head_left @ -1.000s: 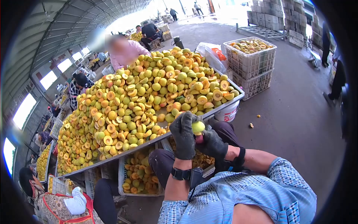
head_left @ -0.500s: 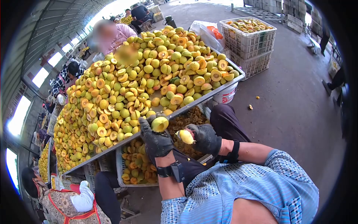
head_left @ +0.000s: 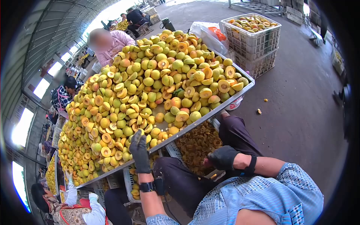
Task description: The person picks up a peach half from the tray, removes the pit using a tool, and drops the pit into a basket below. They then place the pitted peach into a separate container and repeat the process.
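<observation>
My left hand (head_left: 139, 150), in a dark glove, reaches up to the near rim of the long metal tray (head_left: 210, 117). Its fingers are spread against the halved yellow peaches (head_left: 150, 86) piled there, and it holds nothing. My right hand (head_left: 224, 157), also gloved, is curled low over my lap. It hangs above a plastic crate of brown peach pits (head_left: 195, 144), with a small reddish tool tip showing at the fingers. Whole and cut peaches cover the whole tray.
Under the tray stands a crate of peach halves (head_left: 135, 183). A white bucket (head_left: 234, 105) sits beside my knee. Stacked white crates of fruit (head_left: 251, 33) and a plastic bag (head_left: 210, 32) stand at the far right. Other people (head_left: 112, 41) sit around the tray, one at bottom left (head_left: 67, 210).
The hands pulled a peach apart. The left hand then went up to the tray and no longer has its half; the right dropped over the pit crate and its half is gone.
</observation>
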Demonstrator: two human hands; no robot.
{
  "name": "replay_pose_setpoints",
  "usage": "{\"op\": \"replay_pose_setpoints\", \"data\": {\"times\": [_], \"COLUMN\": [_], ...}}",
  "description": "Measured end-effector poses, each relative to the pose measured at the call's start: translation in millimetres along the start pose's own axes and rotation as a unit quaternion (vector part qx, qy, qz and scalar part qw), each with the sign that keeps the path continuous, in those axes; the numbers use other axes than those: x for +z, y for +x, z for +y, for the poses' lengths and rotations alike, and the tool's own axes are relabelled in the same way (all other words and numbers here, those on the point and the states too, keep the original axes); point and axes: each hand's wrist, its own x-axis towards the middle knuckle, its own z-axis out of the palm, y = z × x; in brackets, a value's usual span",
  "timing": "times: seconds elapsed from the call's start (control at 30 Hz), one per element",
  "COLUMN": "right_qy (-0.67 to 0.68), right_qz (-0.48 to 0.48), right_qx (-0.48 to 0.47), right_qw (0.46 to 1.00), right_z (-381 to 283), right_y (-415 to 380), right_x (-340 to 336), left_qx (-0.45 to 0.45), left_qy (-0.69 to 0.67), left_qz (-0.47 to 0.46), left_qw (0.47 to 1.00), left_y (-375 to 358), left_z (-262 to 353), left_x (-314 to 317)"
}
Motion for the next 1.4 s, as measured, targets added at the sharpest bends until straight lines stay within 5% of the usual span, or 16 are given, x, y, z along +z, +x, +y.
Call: {"op": "replay_pose_setpoints", "data": {"times": [0.1,0.2,0.3,0.37,0.43,0.57,0.63,0.7,0.9,0.93,0.97,1.1,1.17,1.2,1.27,1.4], "right_qy": [0.043,-0.006,0.152,0.456,0.508,0.421,0.320,0.238,0.143,0.136,0.139,0.122,0.137,0.138,0.177,0.225], "right_qz": [-0.027,0.029,0.229,0.182,0.217,0.291,0.310,0.301,0.318,0.331,0.327,0.369,0.348,0.347,0.313,0.301], "right_qx": [-0.002,0.050,-0.030,0.111,0.079,0.005,-0.017,-0.005,0.000,0.010,0.012,0.020,0.028,0.030,0.031,0.019], "right_qw": [0.999,0.998,0.961,0.864,0.830,0.859,0.895,0.923,0.937,0.934,0.935,0.921,0.927,0.927,0.933,0.926], "right_z": [14.3,19.0,38.9,28.7,36.7,23.6,8.0,-7.8,-23.2,-18.5,-14.7,-17.1,-21.3,-27.2,-38.2,-47.3], "right_y": [-12.8,-29.3,-47.3,-51.3,-42.8,-18.3,-10.1,-6.1,-5.9,-1.9,-1.1,-6.4,-10.1,-14.7,-19.8,-11.6], "right_x": [8.6,3.9,2.8,-12.6,-7.6,-3.0,-16.7,-12.9,-1.1,3.2,6.0,-0.3,-5.7,-9.0,-16.9,-11.0], "left_qx": [0.004,0.139,0.203,0.139,0.047,-0.172,-0.128,-0.216,-0.260,-0.099,0.073,-0.115,0.141,0.140,-0.036,0.121], "left_qy": [0.009,0.185,0.272,0.112,-0.025,-0.388,-0.345,-0.475,-0.609,-0.374,-0.097,-0.377,-0.016,-0.017,-0.246,-0.079], "left_qz": [-0.141,-0.183,-0.158,-0.130,-0.173,-0.219,-0.104,-0.077,-0.047,-0.057,-0.064,-0.066,-0.064,-0.066,-0.067,-0.029], "left_qw": [0.990,0.956,0.927,0.975,0.984,0.879,0.924,0.849,0.748,0.921,0.991,0.917,0.988,0.988,0.966,0.989], "left_y": [43.3,51.6,47.3,46.9,38.1,-26.9,-52.1,-72.9,-109.1,-115.6,-121.5,-123.7,-125.0,-126.6,-127.2,-128.5], "left_z": [-25.5,-55.4,-60.3,-53.4,-23.3,68.5,56.2,71.1,92.5,89.6,87.3,91.4,102.4,105.5,109.4,97.4], "left_x": [73.7,145.8,180.3,177.2,165.0,134.5,127.5,118.8,126.7,128.8,130.8,132.8,130.2,129.9,129.0,130.4]}}
